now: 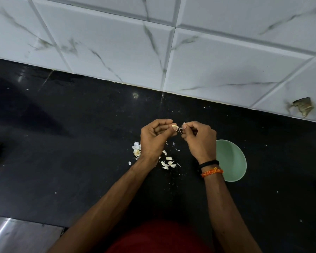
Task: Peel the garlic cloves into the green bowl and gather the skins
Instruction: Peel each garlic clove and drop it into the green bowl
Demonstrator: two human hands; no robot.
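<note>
A garlic clove (pixel 175 127) sits up in the air between the two hands, above the black bench (pixel 80 143). The left hand (pixel 154 138) holds it with curled fingers and thumb, so that grip is closed on the clove. The right hand (pixel 199 138) pinches a thin bit of skin (pixel 183 125) that sticks out from the clove, so that grip is closed on the skin. To do this step well, I think the left hand should hold the clove firm but not squash it, and the right hand should pull the skin away slowly in one long piece, so that it does not tear into tiny bits. Just below the two hands, on the bench, lies a small heap of pale pieces (pixel 167 162); I cannot tell which are cloves and which are skins. Beside the left wrist lies the papery rest of the garlic head (pixel 136 151). The green bowl (pixel 232 159) stands below and beside the right hand, close to its wrist, and the arm hides part of it. I see nothing in the part of the bowl that shows, so the peeled clove has only a short way to go.
</note>
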